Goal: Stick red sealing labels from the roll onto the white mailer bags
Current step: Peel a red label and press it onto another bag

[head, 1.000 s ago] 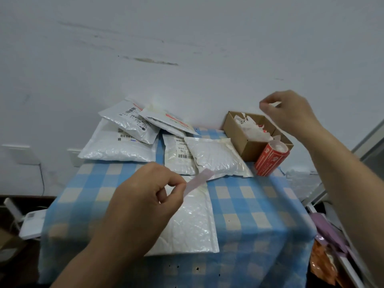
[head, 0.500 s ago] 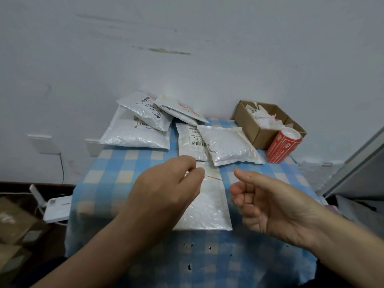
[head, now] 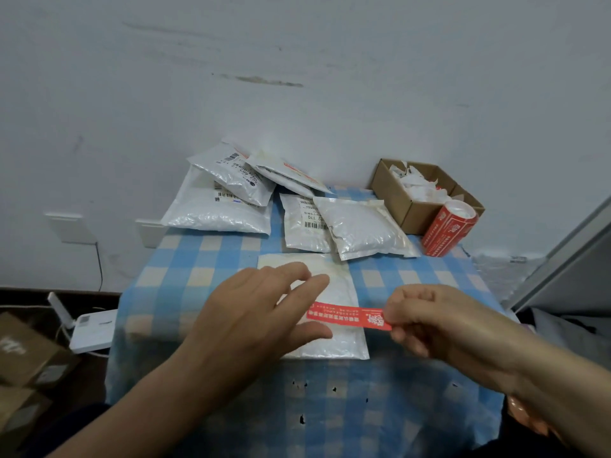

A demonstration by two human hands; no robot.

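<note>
At a table (head: 413, 292) covered in a blue-and-cream checked cloth and pushed against a scuffed white wall (head: 297, 77), a person holds a red label (head: 347, 316) over a white mailer bag (head: 337, 342) lying flat at the near middle of the cloth. The right hand (head: 439, 322) pinches the label's right end between thumb and curled fingers (head: 401, 335), printed side up. The strip runs level from there leftward, across the bag's right edge; whether it touches the bag cannot be told. The left hand (head: 261, 312) is over the bag's left half, palm down, its fingers (head: 297, 269) straight and slightly spread, holding nothing, the thumb tip just beside the label's free end. Farther back, more white bags are heaped near the wall: a stack of several (head: 218, 213) at the left, with barcoded shipping slips showing, and two overlapping ones (head: 360, 229) in the middle. At the back right corner sits an open cardboard box (head: 413, 213) holding crumpled white paper scraps (head: 420, 190). The roll (head: 446, 231) of red labels leans tilted against the box's near corner, well apart from both hands. On the floor to the left are a white router (head: 94, 328) with its cable and some brown cartons (head: 29, 355).
</note>
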